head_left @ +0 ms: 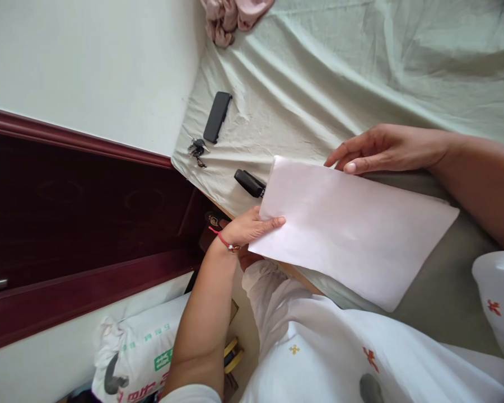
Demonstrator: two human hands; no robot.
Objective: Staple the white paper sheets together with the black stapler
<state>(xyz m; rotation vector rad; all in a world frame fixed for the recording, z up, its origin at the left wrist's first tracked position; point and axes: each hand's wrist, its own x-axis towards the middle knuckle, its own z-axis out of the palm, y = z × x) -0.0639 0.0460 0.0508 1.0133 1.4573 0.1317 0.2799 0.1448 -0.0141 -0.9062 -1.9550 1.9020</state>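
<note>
White paper sheets [353, 224], apparently a few together, lie slanted over my lap and the bed's edge. My left hand [256, 226], with a red string bracelet [224, 239], is closed on their left end, thumb on top and fingers underneath. Along the far edge rests my right hand [378, 151], its thumb at the paper's rim and its fingers loosely apart just beyond it. A black object like a stapler [249, 183] lies close to the left end of the paper, its tip partly hidden by it.
A black phone-like slab [217, 117] and a bunch of keys [197, 148] lie on the pale green bedsheet [311, 84]. Pink cloth [235, 17] is bunched at the far corner. Beside the bed stand a dark red wooden panel [88, 196] and a white printed sack [143, 347].
</note>
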